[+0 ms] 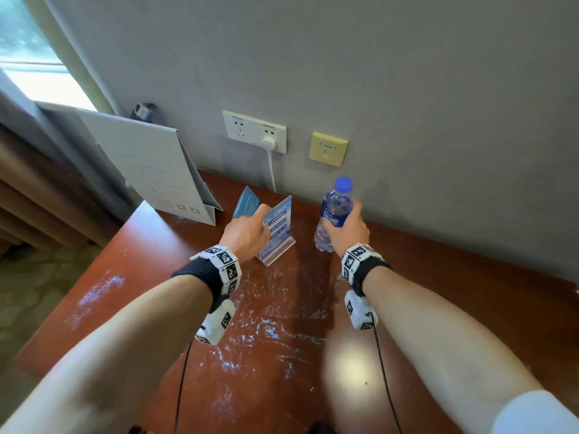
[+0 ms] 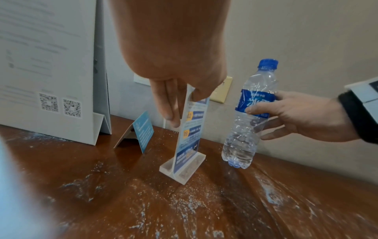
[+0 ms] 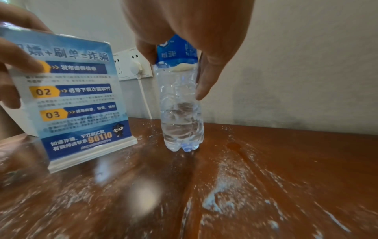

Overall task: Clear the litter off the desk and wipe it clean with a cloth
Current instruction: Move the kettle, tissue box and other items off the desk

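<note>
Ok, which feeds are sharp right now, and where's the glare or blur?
Head view: sharp, with a bright glare patch on the desk between the forearms. Left wrist: water bottle and acrylic sign crisp, pale blur down the left edge. Right wrist: near desk smeared, glare spot in front of the sign, bottle fairly clear.

Acrylic sign [image 3: 81,103]: "02", "03", "96110"; white board [image 2: 47,67]: QR codes.

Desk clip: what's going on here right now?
A person is handling two things on the dusty desk. The left hand pinches the top of the acrylic sign, its base on the wood. The right hand grips the water bottle, upright on the desk. White powder is not yet wiped.
</note>
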### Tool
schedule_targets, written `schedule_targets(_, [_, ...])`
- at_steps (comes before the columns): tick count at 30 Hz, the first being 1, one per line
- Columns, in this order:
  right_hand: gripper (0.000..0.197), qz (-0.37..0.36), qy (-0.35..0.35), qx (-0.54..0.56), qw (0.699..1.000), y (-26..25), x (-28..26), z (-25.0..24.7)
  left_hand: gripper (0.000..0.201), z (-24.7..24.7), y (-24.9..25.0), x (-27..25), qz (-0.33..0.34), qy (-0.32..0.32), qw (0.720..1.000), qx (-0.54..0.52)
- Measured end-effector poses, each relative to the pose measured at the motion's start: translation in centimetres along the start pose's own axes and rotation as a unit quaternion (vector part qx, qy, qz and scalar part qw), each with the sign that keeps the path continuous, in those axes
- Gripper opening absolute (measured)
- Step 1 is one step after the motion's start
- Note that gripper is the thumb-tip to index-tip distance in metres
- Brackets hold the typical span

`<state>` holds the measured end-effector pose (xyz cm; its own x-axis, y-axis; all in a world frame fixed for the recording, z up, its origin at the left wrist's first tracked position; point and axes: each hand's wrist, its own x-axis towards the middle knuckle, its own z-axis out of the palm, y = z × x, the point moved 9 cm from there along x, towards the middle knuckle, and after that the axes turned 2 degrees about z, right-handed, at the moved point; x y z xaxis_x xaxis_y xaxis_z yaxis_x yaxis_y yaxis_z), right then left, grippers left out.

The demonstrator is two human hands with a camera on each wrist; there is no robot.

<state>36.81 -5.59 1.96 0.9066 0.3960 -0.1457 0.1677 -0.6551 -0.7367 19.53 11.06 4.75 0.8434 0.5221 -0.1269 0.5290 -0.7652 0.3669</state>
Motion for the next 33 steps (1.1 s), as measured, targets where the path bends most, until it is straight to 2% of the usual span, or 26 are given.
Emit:
schedule_targets(5, [0.073, -0.008, 0.027, 0.007, 1.000, 0.3, -4.7, -2.7, 0.028, -0.5, 1.5, -2.7, 0.036, -0.002, 0.999, -0.025])
schedule_targets(10, [0.076, -0.004, 0.073, -0.002, 0.997, 1.1, -11.0, -6.0, 0.024, -0.9, 4.4, -6.1, 0.114, -0.006, 0.991, -0.068])
schedule_targets(18, [0.074, 0.039, 0.164, 0.003, 0.986, 4.2, -21.6, -11.8, 0.026, -0.3, 10.4, -12.4, 0.223, -0.014, 0.973, -0.054])
schedule_targets(24, [0.075, 0.070, 0.230, -0.009, 0.971, 7.1, -27.9, -17.5, 0.027, 0.6, 17.6, -16.0, 0.303, -0.036, 0.951, -0.044])
schedule_targets(33, [0.074, 0.104, 0.298, -0.005, 0.949, 13.6, -35.7, -27.4, 0.028, 3.7, 31.5, -22.4, 0.398, -0.063, 0.914, -0.039])
